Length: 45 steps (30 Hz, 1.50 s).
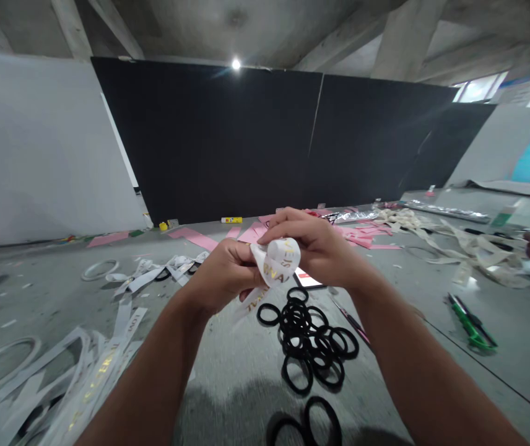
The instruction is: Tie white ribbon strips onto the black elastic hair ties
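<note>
Both hands [228, 272] [314, 244] fold white ribbon [277, 261] above black rings [309, 341].

the grey desk [228, 378] carries black hair ties [314, 344] in the near middle, white printed ribbons [83, 371] near left, pink strips [256, 234] far, green scissors [473, 324] right.

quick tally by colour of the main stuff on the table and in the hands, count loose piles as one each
White: 3, the ribbon in both hands, left and right, plus ribbon piles and
Black: 1 pile of hair ties
Pink: 1 spread of strips
Green: 1 scissors
Total: 6
</note>
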Available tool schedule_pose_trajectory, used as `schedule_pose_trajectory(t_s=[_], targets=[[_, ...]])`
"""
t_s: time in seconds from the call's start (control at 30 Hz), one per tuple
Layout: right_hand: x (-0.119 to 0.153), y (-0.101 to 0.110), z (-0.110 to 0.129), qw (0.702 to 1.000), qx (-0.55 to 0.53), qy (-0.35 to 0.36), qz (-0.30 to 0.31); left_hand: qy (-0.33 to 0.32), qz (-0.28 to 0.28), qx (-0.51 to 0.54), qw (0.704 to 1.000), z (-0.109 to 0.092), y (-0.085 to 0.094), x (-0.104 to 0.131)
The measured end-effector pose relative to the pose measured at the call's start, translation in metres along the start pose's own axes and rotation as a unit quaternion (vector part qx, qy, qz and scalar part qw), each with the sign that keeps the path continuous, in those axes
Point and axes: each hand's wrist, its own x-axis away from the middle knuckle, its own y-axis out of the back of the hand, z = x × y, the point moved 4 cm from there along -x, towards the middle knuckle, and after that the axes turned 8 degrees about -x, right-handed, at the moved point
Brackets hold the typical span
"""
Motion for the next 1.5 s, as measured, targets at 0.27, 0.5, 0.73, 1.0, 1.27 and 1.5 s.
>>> schedule_pose_trajectory(t_s=[0.27, 0.5, 0.73, 1.0, 1.27, 1.5], targets=[[0.001, -0.006, -0.001, 0.994, 0.105, 0.017, 0.033, 0.015, -0.001, -0.024, 1.0, 0.003, 0.01, 0.001], [0.001, -0.005, 0.004, 0.998, 0.009, 0.025, 0.057, 0.031, 0.091, -0.038, 0.995, 0.002, 0.006, 0.004], [0.006, -0.001, -0.004, 0.985, -0.108, -0.089, 0.099, 0.062, 0.203, -0.064, 0.975, 0.001, -0.005, 0.007], [0.001, -0.007, 0.001, 0.991, -0.06, -0.05, 0.105, 0.048, 0.262, -0.072, 0.961, 0.002, -0.016, 0.007], [0.003, -0.014, -0.013, 0.961, -0.203, -0.178, 0.059, 0.027, 0.235, -0.095, 0.967, -0.003, -0.019, 0.009], [0.005, -0.022, -0.034, 0.946, -0.264, -0.184, 0.043, 0.026, 0.127, -0.083, 0.988, -0.007, -0.006, 0.006]])
